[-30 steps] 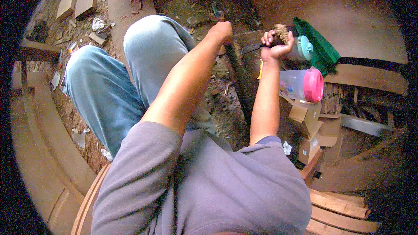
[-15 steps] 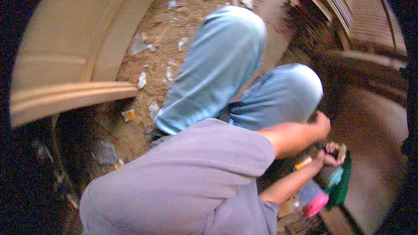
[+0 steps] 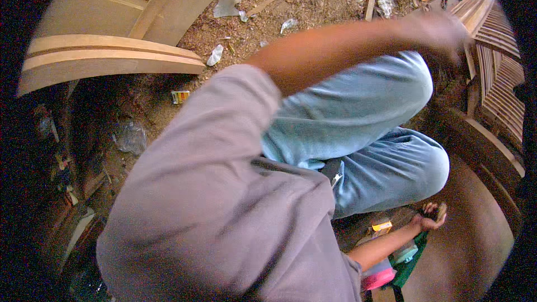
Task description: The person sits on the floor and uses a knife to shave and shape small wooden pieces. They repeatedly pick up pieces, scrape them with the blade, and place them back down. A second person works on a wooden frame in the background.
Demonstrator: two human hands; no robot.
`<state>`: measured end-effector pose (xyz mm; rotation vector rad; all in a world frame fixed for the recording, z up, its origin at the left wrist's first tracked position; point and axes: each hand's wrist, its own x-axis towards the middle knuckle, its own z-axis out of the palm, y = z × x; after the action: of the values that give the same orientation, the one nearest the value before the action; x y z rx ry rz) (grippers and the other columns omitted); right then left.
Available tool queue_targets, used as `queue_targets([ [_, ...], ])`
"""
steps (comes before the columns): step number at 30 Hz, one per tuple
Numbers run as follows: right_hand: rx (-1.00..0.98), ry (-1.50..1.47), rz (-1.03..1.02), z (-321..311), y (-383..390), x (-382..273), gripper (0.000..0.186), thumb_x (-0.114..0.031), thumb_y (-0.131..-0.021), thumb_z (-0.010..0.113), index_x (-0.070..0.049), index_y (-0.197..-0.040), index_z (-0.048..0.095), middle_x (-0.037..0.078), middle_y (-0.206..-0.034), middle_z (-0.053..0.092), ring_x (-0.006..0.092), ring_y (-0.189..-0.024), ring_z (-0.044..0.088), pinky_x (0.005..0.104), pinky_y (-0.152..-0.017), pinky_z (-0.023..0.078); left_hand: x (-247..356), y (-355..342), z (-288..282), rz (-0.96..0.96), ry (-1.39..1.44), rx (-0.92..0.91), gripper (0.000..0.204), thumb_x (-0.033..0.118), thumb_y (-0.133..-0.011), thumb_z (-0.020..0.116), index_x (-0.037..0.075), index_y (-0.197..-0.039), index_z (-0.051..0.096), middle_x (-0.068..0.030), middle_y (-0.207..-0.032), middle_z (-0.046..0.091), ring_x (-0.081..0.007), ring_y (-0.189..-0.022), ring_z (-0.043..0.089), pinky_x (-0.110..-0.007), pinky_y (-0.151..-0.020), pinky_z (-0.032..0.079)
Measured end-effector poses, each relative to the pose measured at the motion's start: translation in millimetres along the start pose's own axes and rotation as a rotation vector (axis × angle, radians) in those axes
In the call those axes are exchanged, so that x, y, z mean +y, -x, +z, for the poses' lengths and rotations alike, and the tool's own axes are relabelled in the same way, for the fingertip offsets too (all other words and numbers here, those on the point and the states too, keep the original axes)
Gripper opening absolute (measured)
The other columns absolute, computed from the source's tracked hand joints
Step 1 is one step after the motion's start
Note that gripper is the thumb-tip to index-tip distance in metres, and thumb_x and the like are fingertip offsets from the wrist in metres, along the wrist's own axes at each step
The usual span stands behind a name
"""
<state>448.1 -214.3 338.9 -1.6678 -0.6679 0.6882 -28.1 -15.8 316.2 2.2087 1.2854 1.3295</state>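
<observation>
Our left hand is stretched way out over our jeans toward the stacked wood slats, but it's a total blur, so we can't tell whether it's clenched or holding anything. Down low, our right hand is curled around a small brownish lump; can't make out what it is. That hand sits just past our knee, above the brown board. A yellow tool, a teal thing and a pink container sit by the forearm. Scraps litter the dirt floor.
</observation>
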Motion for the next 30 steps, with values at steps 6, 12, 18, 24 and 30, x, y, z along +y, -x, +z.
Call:
queue_targets([
  [6, -0.222, -0.021, -0.026, 41, -22, -44, 0.048, -0.051, -0.088, 0.033, -0.008, -0.072, 0.048, 0.001, -0.053, 0.039, 0.0128, -0.046, 0.035, 0.0253, -0.042, 0.026, -88, 291, -94, -0.718, -0.038, 0.187, 0.038, 0.039, -0.074, 0.075, 0.002, -0.079, 0.067, -0.0144, -0.077, 0.066, -0.0249, -0.068, 0.063, -0.037, -0.063, 0.050],
  [12, -0.656, 0.000, -0.188, 88, -12, -111, 0.041, -0.042, -0.093, 0.033, -0.006, -0.084, 0.050, 0.002, -0.057, 0.041, 0.0122, -0.047, 0.036, 0.0246, -0.043, 0.028, -61, 513, -103, -1.302, -0.201, 0.130, 0.026, 0.025, -0.072, 0.076, 0.005, -0.087, 0.067, -0.0110, -0.083, 0.068, -0.0259, -0.079, 0.066, -0.037, -0.072, 0.051],
  [18, -0.898, -0.024, -0.215, 159, 10, -148, 0.036, -0.033, -0.097, 0.034, -0.002, -0.096, 0.052, 0.004, -0.059, 0.044, 0.0121, -0.048, 0.036, 0.0238, -0.043, 0.029, -80, 532, -90, -1.331, -0.433, 0.044, 0.023, 0.020, -0.070, 0.075, 0.005, -0.085, 0.066, -0.0145, -0.085, 0.067, -0.0343, -0.082, 0.064, -0.043, -0.074, 0.050],
  [24, -0.523, -0.048, -0.490, 192, -14, -134, 0.036, -0.025, -0.098, 0.042, 0.002, -0.121, 0.049, 0.016, -0.089, 0.062, 0.0185, -0.066, 0.056, 0.0248, -0.057, 0.046, -207, 429, -65, -0.928, -0.526, 0.080, 0.041, 0.019, -0.068, 0.074, -0.003, -0.101, 0.061, -0.0239, -0.104, 0.061, -0.0397, -0.100, 0.057, -0.046, -0.087, 0.046],
  [30, -0.872, 0.058, -0.594, 153, -14, -128, 0.034, -0.016, -0.097, 0.047, -0.001, -0.127, 0.046, 0.019, -0.115, 0.058, 0.0272, -0.094, 0.060, 0.0350, -0.077, 0.053, -351, 398, -27, -1.038, -0.606, -0.125, 0.037, 0.017, -0.070, 0.070, 0.003, -0.103, 0.062, -0.0223, -0.103, 0.062, -0.0386, -0.102, 0.058, -0.048, -0.087, 0.047],
])
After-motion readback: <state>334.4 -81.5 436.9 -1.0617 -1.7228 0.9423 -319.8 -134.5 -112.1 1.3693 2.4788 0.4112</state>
